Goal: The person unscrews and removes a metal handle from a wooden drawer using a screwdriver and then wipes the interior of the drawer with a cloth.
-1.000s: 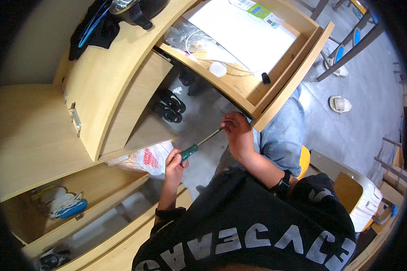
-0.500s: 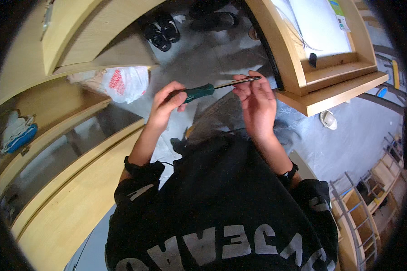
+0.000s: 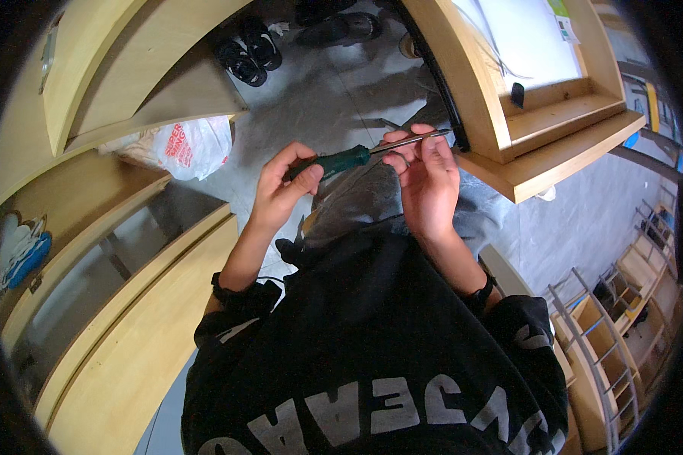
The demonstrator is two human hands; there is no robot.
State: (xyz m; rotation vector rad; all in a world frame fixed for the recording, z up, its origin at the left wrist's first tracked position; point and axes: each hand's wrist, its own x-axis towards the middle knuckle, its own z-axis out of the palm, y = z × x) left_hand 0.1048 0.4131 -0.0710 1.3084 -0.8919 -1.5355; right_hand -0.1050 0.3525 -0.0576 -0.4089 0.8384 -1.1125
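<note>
A screwdriver with a dark green handle (image 3: 345,161) and a thin metal shaft is held level in front of my torso, its tip pointing right. My left hand (image 3: 279,191) is closed round the handle's left end, thumb along the near side. Near the tip, the fingers of my right hand (image 3: 430,191) are bent and pinch the shaft, palm partly turned up. The tip sticks out just past these fingers, close to the wooden frame on the right.
A wooden shelf unit (image 3: 539,171) with a ledge stands at the right. Wooden bed boards (image 3: 136,326) run along the left, with a white plastic bag (image 3: 197,148) on them. Black shoes (image 3: 252,53) lie on the grey floor ahead. Ladders (image 3: 596,341) stand far right.
The fingers of my right hand have closed more about the shaft near the tip. The whole view has shifted slightly, and the screwdriver sits a little further right.
</note>
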